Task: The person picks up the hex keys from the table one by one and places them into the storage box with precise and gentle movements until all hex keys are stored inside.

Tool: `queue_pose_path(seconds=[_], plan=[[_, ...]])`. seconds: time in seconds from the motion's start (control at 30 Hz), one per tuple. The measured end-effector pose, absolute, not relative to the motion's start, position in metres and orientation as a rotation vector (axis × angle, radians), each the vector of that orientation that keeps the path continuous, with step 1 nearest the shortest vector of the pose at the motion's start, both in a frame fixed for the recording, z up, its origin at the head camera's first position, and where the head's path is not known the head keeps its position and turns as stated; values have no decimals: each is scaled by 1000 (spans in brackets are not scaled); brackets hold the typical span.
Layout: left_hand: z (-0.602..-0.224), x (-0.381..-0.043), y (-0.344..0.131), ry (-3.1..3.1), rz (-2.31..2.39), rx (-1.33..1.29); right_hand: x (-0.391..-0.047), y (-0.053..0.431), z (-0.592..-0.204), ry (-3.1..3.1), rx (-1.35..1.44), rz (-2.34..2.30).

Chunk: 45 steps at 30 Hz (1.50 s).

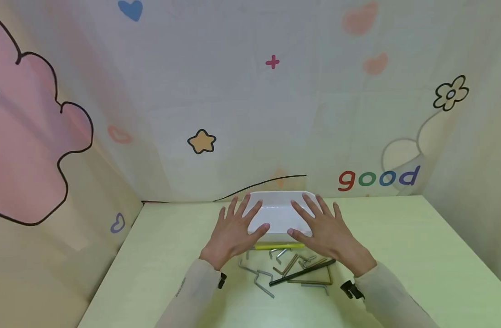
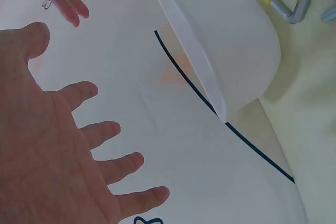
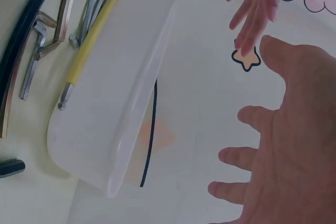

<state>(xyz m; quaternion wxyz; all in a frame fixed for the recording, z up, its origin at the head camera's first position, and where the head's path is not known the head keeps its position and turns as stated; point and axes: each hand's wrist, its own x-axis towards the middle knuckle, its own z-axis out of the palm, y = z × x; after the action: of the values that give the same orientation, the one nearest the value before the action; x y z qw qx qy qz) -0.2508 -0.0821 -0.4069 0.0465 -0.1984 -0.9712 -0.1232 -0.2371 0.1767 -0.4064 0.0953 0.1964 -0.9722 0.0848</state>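
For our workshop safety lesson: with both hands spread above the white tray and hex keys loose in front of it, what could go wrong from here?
1. The hex keys lie tangled; lifting one may drag others.
2. The white tray looks light and might slide if the left hand or right hand bumps it.

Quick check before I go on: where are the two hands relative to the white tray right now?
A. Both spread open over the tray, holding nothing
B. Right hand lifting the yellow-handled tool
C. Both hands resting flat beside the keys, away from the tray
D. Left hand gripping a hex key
A: the left hand and right hand are spread with straight fingers over the white tray; the hex keys lie untouched nearer the person.
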Motion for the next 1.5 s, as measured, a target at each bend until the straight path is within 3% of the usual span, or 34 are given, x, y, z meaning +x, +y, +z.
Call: queue_pose_path(seconds=[0.4,1.5], plan=[[-418,-264,-82,-2938,-442,-555,-229,185,-415,-2821,607,240],[-460,-292,-94,-2746,-1254,-287,-184,180,-454,-2763,831,231]])
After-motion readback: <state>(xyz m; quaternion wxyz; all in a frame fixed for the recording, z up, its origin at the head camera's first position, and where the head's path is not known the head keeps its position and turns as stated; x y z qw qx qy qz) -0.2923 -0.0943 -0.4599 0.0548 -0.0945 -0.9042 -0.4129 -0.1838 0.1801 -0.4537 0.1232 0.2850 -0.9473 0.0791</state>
